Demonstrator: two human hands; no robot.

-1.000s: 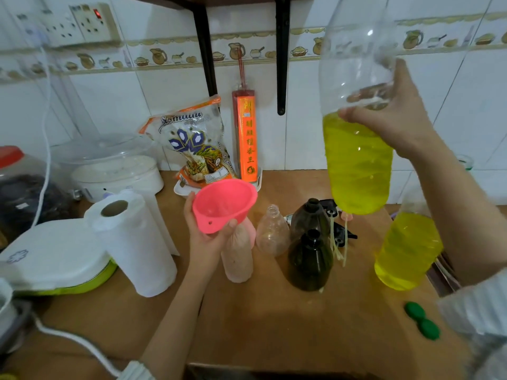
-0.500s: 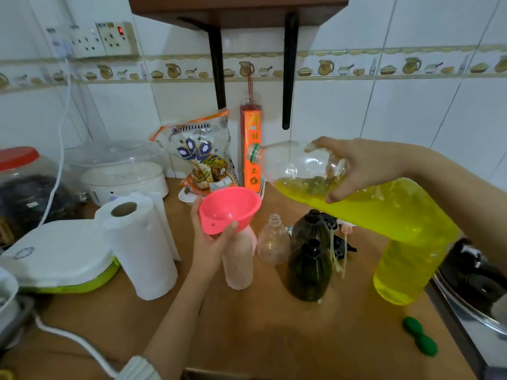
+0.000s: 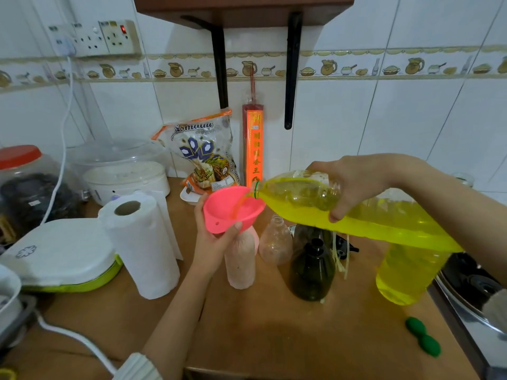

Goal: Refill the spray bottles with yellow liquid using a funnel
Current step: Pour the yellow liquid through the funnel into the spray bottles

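Note:
My left hand (image 3: pixel 212 239) grips a pink funnel (image 3: pixel 230 208) set on top of a frosted pink spray bottle (image 3: pixel 241 266). My right hand (image 3: pixel 354 185) holds a large clear bottle of yellow liquid (image 3: pixel 365 212), tipped almost flat with its mouth over the funnel. A thin yellow stream runs down into the funnel. Beside the pink bottle stand a small clear bottle (image 3: pixel 275 239) and a dark green bottle (image 3: pixel 312 272), both open at the neck; a second dark bottle behind is mostly hidden.
A second big bottle of yellow liquid (image 3: pixel 406 275) stands at the right, near a stove (image 3: pixel 472 286). Two green caps (image 3: pixel 422 340) lie at the front right. A paper towel roll (image 3: pixel 142 245), white lidded container (image 3: pixel 60 253), rice cooker (image 3: pixel 123 176) and snack bag (image 3: pixel 203 154) crowd the left and back.
My right hand lowered the big bottle from upright to nearly horizontal, bringing its mouth over the funnel; yellow liquid now pours. My left hand stayed on the funnel.

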